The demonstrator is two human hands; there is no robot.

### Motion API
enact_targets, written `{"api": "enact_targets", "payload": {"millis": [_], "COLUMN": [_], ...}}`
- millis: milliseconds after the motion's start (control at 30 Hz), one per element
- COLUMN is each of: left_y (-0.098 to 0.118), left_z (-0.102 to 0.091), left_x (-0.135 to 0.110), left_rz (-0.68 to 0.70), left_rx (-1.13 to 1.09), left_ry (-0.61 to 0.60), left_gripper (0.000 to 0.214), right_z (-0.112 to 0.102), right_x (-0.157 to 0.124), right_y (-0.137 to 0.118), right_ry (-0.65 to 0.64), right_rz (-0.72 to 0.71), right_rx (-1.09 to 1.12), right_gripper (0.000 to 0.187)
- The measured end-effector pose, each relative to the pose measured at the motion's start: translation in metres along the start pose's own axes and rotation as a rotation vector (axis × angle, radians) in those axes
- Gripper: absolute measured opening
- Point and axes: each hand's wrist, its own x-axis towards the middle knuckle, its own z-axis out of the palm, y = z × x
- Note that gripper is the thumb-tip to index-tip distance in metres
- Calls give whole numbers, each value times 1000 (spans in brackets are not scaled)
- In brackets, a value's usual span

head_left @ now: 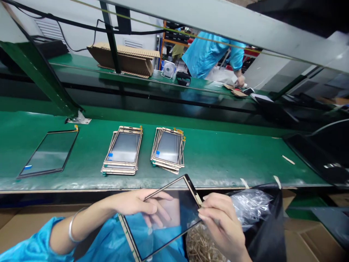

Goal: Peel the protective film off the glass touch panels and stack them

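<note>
A clear touchscreen glass panel (188, 205) with a black border is tilted in front of me, below the bench's front edge. My left hand (135, 202) grips its left side, thumb over the front, fingers showing through the glass. At the upper right edge, beside a pale strip on the border, my right hand (225, 222) pinches with its fingertips; whether a film or tape is also between them cannot be seen. Similar panels lie on the bench: a middle stack (125, 147), a right stack (169, 145), and a lone panel (51, 151) farther left.
The green bench (231, 156) carries a small pale strip (288, 159) at right. Below its edge hang a black bag (268, 233) with clear plastic and a heap of thin tan strips (203, 243). A green post (40, 72) rises at left. Opposite, a co-worker's blue smock (208, 54) shows.
</note>
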Motion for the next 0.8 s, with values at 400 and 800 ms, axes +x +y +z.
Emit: {"api": "enact_targets", "payload": {"millis": [400,800], "left_y": [2,8], "left_z": [-7,21], "left_x": [14,8], "left_rz": [-33,-14], "left_rx": [109,302], "left_ry": [111,97], "left_gripper": [54,49], "right_z": [-59,-6], "right_x": [-22,45], "right_y": [16,20], "right_ry": [459,-387], "right_rz": [551,53], "right_rx": [-122,-195], "right_gripper": [6,20]}}
